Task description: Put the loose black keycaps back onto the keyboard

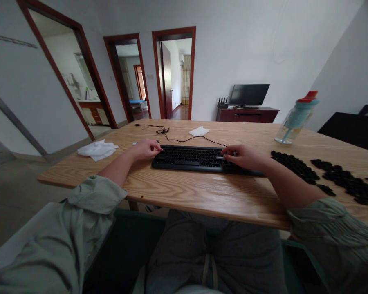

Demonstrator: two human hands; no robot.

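Observation:
A black keyboard point(187, 157) lies on the wooden table in front of me. At its left end is my left hand point(145, 149), the fingers closed against the upper left corner. My right hand point(241, 156) is over the right part of the keyboard, thumb and fingers drawn together and pointing left. Beside those fingertips a small pale strip point(220, 158) shows on the keys; whether the fingers grip it is too small to tell. The right hand and wrist hide part of the keyboard's right end. A thin black cable point(184, 141) runs behind the keyboard, partly coiled.
Loose small black pieces point(294, 166) lie in heaps on the right of the wooden table point(178, 188). A clear bottle with a red lid point(296, 118) stands behind them. Crumpled white tissues point(98, 150) lie at the left, and another tissue point(199, 131) behind the keyboard.

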